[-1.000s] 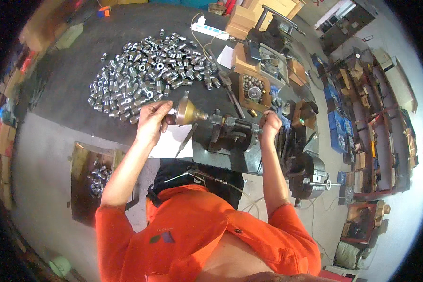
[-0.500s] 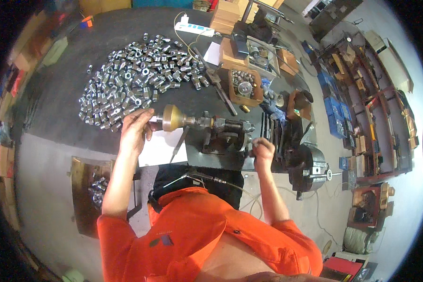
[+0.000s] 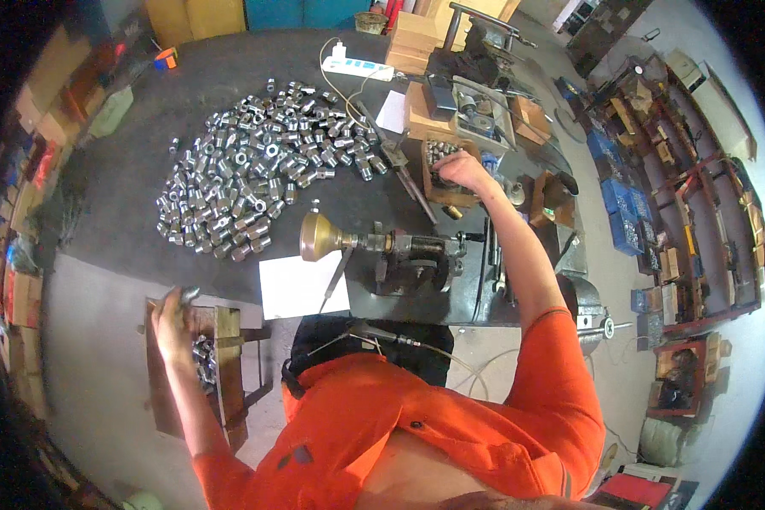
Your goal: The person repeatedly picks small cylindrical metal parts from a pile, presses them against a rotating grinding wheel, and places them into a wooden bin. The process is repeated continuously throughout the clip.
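Observation:
At the left, my left hand [image 3: 172,321] is closed around a shiny metal fitting [image 3: 190,295], above a wooden box [image 3: 228,331] with several more fittings inside. My right hand [image 3: 461,170] reaches into a small wooden tray [image 3: 440,192] of small metal parts [image 3: 439,151]. Its fingers are bent together over the parts, and what they hold, if anything, is hidden. Between my hands a brass-coloured cup [image 3: 318,236] sits on the end of a bench fixture [image 3: 412,259]. A small metal piece [image 3: 315,206] shows at the cup's upper rim.
A large heap of metal fittings [image 3: 246,161] covers the table's left half. White paper [image 3: 293,285] lies by the front edge. A long steel tool [image 3: 410,180] lies beside the tray. A power strip [image 3: 359,68] is at the back, and a vise [image 3: 591,310] at the right.
My left hand has left the cup and moved down-left to the wooden box. My right hand has moved from the fixture's right end up into the parts tray. The view has shifted slightly.

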`<state>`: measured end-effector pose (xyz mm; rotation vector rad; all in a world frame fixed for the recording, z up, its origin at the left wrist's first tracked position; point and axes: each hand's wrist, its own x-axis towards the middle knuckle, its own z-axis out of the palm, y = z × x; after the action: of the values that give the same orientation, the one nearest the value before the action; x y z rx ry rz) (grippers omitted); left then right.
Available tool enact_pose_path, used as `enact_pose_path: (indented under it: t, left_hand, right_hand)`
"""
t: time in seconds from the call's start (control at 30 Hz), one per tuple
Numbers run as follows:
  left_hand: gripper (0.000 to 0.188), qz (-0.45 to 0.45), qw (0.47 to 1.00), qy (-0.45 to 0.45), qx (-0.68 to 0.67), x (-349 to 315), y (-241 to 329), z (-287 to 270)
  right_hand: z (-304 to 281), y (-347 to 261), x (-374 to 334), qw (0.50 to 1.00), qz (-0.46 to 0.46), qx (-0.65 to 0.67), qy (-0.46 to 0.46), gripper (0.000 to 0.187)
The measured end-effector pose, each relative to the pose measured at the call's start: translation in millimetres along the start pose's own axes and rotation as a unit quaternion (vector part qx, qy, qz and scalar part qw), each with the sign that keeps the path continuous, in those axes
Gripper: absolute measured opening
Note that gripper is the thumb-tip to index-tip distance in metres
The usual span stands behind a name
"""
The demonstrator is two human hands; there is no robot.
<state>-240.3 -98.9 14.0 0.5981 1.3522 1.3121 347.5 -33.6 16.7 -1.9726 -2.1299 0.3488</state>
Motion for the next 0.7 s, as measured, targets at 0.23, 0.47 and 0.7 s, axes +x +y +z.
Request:
enact_pose_path:
  t: [0.23,0.47,0.7]
  left_hand:
    - [0.03,0.143,0.92,0.024,0.365,29,-39,-119]
    - [0.035,0.089,0.991,0.038,0.09,62,-76,-141]
    - [0.032,0.07,0.938,0.106,0.323,55,-110,-230]
  right_hand:
    - [18,52,15,0.942,-0.135,-0.287,0.112,0.012]
    - [10,102,34,0.946,-0.042,-0.283,0.153,0.011]
    - [-15,-1,13,0.958,0.212,0.086,0.171,0.027]
